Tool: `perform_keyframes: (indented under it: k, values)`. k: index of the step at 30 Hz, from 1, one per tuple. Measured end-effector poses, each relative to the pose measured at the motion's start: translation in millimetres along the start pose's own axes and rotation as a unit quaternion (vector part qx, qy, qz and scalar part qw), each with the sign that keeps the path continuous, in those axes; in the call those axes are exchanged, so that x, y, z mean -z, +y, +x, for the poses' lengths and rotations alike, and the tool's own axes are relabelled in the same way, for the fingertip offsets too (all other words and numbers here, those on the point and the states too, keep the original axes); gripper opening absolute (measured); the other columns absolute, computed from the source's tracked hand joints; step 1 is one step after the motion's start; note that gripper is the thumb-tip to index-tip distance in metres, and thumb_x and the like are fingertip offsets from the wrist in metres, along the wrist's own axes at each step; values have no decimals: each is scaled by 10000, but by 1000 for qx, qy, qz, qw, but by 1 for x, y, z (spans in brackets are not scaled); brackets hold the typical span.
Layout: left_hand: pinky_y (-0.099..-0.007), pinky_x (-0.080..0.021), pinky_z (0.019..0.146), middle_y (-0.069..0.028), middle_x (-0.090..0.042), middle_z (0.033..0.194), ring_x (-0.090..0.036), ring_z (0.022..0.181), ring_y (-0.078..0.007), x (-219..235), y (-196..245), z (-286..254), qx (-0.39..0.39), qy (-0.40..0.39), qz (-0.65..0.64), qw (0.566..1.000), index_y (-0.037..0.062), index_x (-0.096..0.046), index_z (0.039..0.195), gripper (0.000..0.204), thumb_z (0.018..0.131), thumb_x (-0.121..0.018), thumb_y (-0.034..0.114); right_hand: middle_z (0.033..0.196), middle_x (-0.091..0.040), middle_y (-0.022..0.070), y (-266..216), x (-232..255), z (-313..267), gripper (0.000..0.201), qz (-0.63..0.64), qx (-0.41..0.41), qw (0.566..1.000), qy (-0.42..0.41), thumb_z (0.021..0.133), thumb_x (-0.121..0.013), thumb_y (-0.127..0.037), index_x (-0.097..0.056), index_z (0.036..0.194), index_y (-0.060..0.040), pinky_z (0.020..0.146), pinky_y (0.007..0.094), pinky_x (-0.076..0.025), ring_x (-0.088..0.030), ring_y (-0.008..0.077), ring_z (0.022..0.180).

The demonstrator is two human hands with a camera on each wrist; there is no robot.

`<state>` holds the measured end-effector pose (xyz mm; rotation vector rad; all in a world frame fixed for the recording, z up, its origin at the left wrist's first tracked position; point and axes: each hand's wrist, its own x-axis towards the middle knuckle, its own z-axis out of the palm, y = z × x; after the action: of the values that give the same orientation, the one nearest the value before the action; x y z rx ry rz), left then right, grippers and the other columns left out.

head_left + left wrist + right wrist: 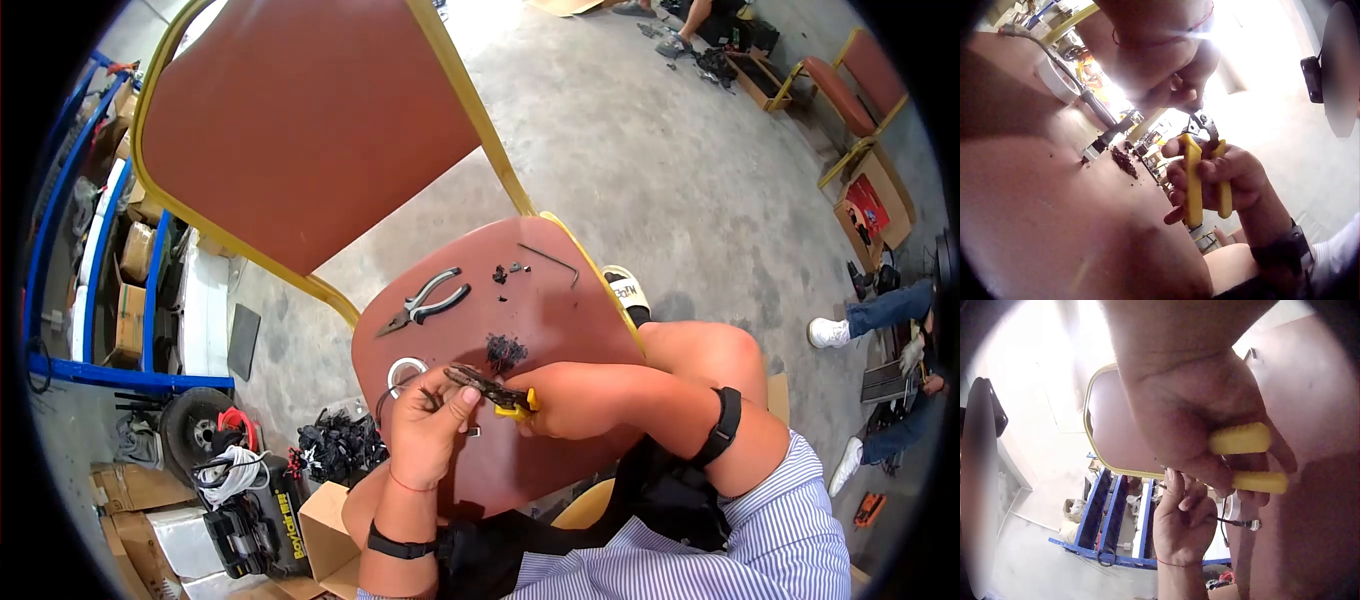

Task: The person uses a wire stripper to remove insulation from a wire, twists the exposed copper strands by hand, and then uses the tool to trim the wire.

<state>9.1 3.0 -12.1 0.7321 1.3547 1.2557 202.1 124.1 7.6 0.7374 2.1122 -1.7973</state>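
My right hand (560, 400) grips yellow-handled wire strippers (1193, 181), fingers curled round the handles. Their dark jaws point toward my left hand (425, 425), whose thumb and fingers pinch a thin black cable (1229, 520) beside them. A metal connector (1255, 524) ends the cable and hangs below the left hand. Both hands are close together over the red chair seat (590, 310). Just beyond them lies a pile of black scraps (506, 350). The cable's other end is hidden among the left fingers.
On the seat lie grey-and-black pliers (428, 302), a hex key (552, 261), small black bits (500, 273) and a white tape roll (408, 361). The chair's backrest (310, 120) rises beyond. Black scraps (340, 445) and an open carton (330, 530) are at the left.
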Motion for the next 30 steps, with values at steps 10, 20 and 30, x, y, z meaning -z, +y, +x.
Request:
perform_keyframes:
  k: [10,20,30]
  values:
    - [-194,-396,578,41,-607,792,-468,631,-37,-1,2,1,12,-14,-86,996,28,-681,1073,162,954,-756,109,1025,-723,149,-8,9,-3,316,43,-10,998,-51,971,-672,-222,-652,1246,-68,826,406,-517,-689,288,939]
    - [-184,-399,563,17,-645,837,-508,641,-31,4,-6,5,2,-16,-155,988,27,-667,1128,183,956,-724,6,1007,-727,102,3,6,5,290,92,3,995,-43,980,-677,-216,-672,1228,-65,843,383,-510,-669,234,917]
    - [-214,-424,598,-16,-688,920,-522,671,-56,4,-12,10,-25,61,-103,992,29,-671,1121,168,962,-724,18,1029,-744,71,6,11,0,313,205,-24,978,-18,978,-701,-218,-673,1260,-84,771,326,-523,-677,167,895]
